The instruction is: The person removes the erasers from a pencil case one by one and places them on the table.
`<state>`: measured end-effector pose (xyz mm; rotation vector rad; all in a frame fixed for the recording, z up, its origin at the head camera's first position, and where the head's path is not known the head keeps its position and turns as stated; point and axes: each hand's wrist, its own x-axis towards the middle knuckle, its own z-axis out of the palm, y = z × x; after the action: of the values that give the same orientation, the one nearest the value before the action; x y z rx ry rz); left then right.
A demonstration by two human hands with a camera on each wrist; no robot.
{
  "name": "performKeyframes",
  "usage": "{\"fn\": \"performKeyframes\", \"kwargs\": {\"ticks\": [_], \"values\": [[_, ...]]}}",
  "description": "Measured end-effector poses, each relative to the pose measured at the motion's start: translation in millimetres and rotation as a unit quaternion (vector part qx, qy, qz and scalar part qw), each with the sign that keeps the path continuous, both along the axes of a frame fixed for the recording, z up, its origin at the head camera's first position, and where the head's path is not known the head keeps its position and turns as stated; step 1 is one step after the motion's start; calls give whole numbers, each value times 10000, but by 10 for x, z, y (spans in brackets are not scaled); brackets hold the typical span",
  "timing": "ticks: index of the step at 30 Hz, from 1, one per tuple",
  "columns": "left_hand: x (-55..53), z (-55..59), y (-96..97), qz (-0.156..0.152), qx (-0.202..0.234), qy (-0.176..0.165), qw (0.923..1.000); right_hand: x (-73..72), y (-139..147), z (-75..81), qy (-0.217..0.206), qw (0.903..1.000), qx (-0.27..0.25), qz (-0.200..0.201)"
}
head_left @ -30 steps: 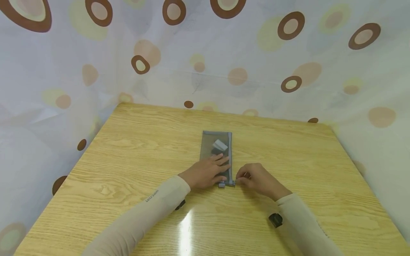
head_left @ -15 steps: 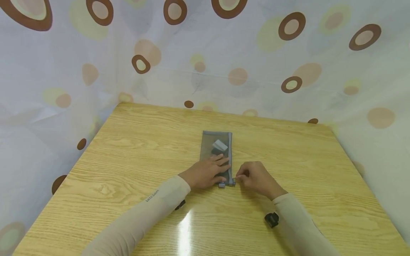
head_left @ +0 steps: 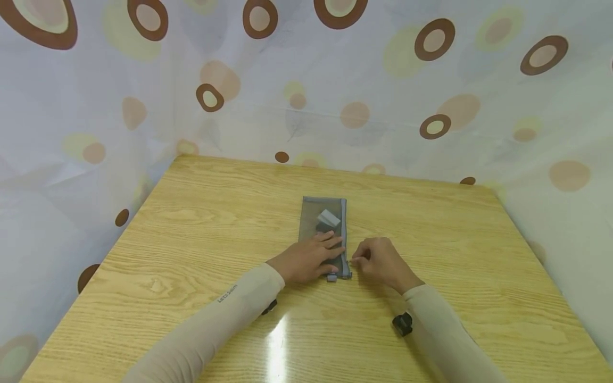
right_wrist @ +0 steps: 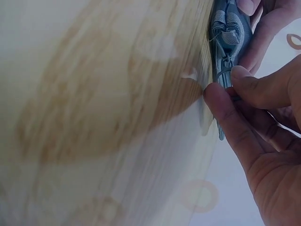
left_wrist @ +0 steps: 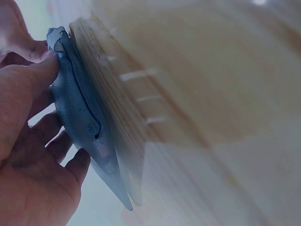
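A grey mesh zipper pouch (head_left: 312, 214) lies lengthwise on the table, its zipper along the right edge. Inside, a small white item (head_left: 329, 217) and something dark show through. My left hand (head_left: 308, 259) presses on the pouch's near half with fingers spread. At the near right corner, my right hand (head_left: 380, 264) pinches the zipper pull (right_wrist: 225, 71) between thumb and index finger. The right wrist view shows the pull's looped end partly hidden by those fingertips. A small fabric tab (head_left: 332, 277) sticks out at the near end. In the left wrist view, the zipper line (left_wrist: 84, 99) runs along the pouch's side.
The pouch lies on a wood-grain table (head_left: 230, 213). A white curtain (head_left: 354, 69) with brown and yellow spots stands behind the table and along both sides. Black wrist cameras (head_left: 403, 323) sit below the sleeves.
My right hand has moved slightly away from me, along the pouch's right edge with the zipper pull. The left hand and the pouch stay almost in place.
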<state>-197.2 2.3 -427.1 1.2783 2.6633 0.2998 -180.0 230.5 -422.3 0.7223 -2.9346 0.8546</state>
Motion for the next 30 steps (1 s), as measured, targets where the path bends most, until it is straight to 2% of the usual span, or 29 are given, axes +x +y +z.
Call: {"fn": "performKeyframes", "kwargs": {"ticks": [10, 15, 19, 25, 30], "values": [[10, 19, -2, 78, 90, -77, 9999, -55, -19, -15, 146, 9998, -18, -104], [9, 22, -1, 62, 46, -60, 10000, -71, -25, -17, 168, 9998, -32, -124], [1, 67, 14, 61, -96, -88, 9999, -63, -10, -6, 121, 9999, -76, -88], [-74, 138, 57, 140, -376, 226, 9989, -43, 23, 19, -124, 9996, -219, -106], [-113, 120, 75, 218, -326, 113, 9992, -37, 33, 52, -212, 9991, -344, -108]]}}
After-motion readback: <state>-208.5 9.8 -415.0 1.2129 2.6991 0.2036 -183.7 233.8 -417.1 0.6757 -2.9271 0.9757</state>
